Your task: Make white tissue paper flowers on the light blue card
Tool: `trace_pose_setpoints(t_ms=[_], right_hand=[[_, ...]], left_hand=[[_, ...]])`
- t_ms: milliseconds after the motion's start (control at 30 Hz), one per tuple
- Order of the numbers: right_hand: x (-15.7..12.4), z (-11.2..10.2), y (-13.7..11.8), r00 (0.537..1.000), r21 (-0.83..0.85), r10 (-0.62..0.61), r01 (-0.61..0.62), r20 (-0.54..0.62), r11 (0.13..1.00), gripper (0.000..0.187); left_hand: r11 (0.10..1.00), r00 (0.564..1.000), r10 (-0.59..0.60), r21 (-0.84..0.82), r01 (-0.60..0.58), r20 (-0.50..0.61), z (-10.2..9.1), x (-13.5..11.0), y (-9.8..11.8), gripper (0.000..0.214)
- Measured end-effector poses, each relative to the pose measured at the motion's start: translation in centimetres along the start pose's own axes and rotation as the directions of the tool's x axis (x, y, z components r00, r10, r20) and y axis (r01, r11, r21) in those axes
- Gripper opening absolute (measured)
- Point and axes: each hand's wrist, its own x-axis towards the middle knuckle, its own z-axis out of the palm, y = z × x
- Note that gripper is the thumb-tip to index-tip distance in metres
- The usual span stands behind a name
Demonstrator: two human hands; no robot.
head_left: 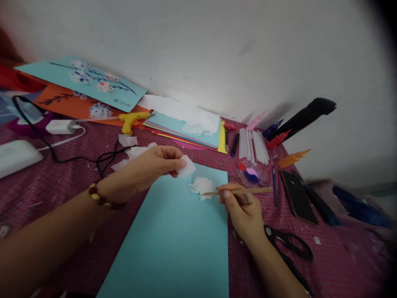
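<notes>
Head: two hands point(155, 165) point(246, 213), one wooden stick point(259, 190)

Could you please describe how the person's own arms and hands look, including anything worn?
The left hand and right hand wear no gloves, and no sleeves show on the left forearm or right forearm. A beaded bracelet in dark brown and yellowish gold circles the left wrist. The right hand bears a dark smudge.
</notes>
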Motion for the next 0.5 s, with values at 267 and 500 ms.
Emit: trace_pose_setpoints(t_ms=[267,500], right_hand=[[0.3,0.6,0.5,0.988,-0.207,-0.119,0.138,0.102,0.968,0.012],[0.2,0.5,1.0,0.99,-0.252,-0.139,0.144,0.036,0.957,0.013]], left_hand=[[0.964,0.992,-0.036,0.266,0.002,0.122,1.5,0.2,-2.4,0.018],[0.807,0.926,0.127,0.506,-0.305,0.355,1.8,0.0,-4.3,0.011]])
